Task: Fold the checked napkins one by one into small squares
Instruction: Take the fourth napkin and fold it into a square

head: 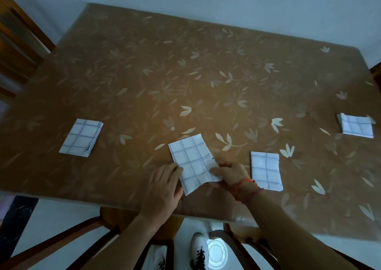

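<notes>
Brown table (pixel 185 63), checked napkin (pixel 191 160) between left hand (pixel 165 185) and right hand (pixel 228 177)

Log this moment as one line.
left hand: presses white checked cloth napkin | right hand: pinches its right edge | aside: three folded napkins

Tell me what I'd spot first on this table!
Two hands work a white napkin with grey-blue checks at the near edge of the brown leaf-patterned table: the right hand pinches its corner, the left hand touches its left side. Three folded checked napkins lie to its sides.
</notes>
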Demonstrator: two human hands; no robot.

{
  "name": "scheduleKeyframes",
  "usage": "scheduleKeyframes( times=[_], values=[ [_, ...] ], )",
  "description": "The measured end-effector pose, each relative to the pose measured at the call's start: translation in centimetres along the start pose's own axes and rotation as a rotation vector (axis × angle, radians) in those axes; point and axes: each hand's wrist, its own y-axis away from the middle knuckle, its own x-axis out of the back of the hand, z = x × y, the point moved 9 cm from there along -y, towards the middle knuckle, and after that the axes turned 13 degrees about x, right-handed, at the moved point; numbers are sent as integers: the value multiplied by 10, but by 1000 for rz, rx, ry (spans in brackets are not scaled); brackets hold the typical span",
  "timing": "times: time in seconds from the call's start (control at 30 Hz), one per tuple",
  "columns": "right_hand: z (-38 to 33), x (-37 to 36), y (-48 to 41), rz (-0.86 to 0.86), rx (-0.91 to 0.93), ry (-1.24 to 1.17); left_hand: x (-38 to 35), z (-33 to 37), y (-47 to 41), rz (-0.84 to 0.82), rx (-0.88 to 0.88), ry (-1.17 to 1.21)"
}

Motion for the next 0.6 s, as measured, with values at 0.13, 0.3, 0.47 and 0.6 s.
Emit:
scheduleKeyframes(
  times=[0.13, 0.3, 0.47, 0.6],
  values=[
    [19, -3, 11, -27, -40, -51, 0, 3, 7, 33, -47, -25],
    [36, -4, 20, -63, -89, -100, 6, 8, 15, 77, -84, -25],
    [39, -4, 22, -122, 10, 53, 9, 4, 24, 101, -98, -6],
    [23, -6, 28, -190, 135, 151, 10, 1, 26, 120, -102, 13]
  ],
)
